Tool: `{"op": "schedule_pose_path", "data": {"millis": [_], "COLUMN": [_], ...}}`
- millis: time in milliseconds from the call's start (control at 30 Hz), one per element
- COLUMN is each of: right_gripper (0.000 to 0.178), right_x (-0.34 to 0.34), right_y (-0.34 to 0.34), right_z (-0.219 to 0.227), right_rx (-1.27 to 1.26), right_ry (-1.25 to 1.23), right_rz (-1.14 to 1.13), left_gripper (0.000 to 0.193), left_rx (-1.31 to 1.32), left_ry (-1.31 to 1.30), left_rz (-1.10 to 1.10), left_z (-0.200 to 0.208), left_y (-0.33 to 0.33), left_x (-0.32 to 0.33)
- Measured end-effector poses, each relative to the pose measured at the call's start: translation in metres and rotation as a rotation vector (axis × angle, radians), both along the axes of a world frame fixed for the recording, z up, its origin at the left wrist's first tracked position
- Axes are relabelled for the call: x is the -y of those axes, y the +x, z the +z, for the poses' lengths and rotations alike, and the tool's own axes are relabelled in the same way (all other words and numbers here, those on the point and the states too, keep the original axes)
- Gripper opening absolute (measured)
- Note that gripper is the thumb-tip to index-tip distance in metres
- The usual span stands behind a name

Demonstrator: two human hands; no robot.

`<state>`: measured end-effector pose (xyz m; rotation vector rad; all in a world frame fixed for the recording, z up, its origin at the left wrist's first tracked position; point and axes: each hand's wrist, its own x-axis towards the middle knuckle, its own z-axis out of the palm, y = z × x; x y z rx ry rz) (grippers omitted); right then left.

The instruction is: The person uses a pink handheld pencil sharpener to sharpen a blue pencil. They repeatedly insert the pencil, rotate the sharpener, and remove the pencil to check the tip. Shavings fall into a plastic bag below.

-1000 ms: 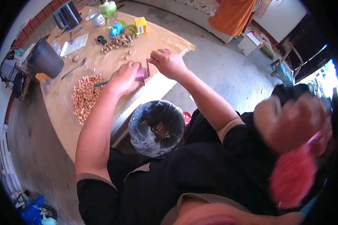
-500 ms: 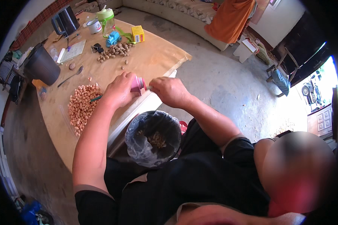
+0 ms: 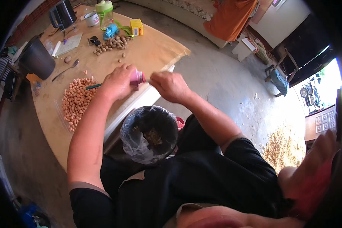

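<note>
My left hand (image 3: 119, 81) is wrapped round a pink pencil sharpener (image 3: 134, 79) with a red end, held over the table's near edge. A dark green pencil (image 3: 94, 86) sticks out to the left from that hand. On the sharpener's red side, my right hand (image 3: 170, 86) is closed in a pinch on what looks like its small crank, mostly hidden by the fingers. Below both hands stands a black bin (image 3: 169, 117) with a clear plastic liner and scraps inside. Left of my left forearm, a heap of shelled peanuts (image 3: 76, 99) lies in a clear tray.
Across the wooden table (image 3: 155, 49) are unshelled nuts (image 3: 112, 45), a spoon (image 3: 66, 70), a dark pitcher (image 3: 37, 59), a kettle (image 3: 63, 14), a mug (image 3: 91, 19), a green-lidded bottle (image 3: 105, 15) and a yellow box (image 3: 136, 27). Another person's arm (image 3: 315, 155) reaches in at right.
The view has shifted slightly, so the table and bin sit further left. My right hand has turned a little beside the sharpener. The other person's hand is now raised at the right.
</note>
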<state>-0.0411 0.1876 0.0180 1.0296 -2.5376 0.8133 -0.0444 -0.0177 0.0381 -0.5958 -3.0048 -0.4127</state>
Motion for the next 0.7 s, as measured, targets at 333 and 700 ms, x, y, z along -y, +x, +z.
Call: {"op": "schedule_pose_path", "data": {"millis": [333, 700], "right_gripper": [0.019, 0.023], "right_x": [0.007, 0.016], "right_y": [-0.030, -0.041], "right_z": [-0.040, -0.009], "right_rx": [0.197, 0.035], "right_ry": [0.320, -0.163], "right_rz": [-0.038, -0.108], "left_gripper": [0.048, 0.053], "left_rx": [-0.001, 0.011], "left_ry": [0.057, 0.023], "left_rz": [-0.052, -0.027], "left_z": [-0.005, -0.004], "left_y": [-0.001, -0.001], "left_x": [0.005, 0.005]}}
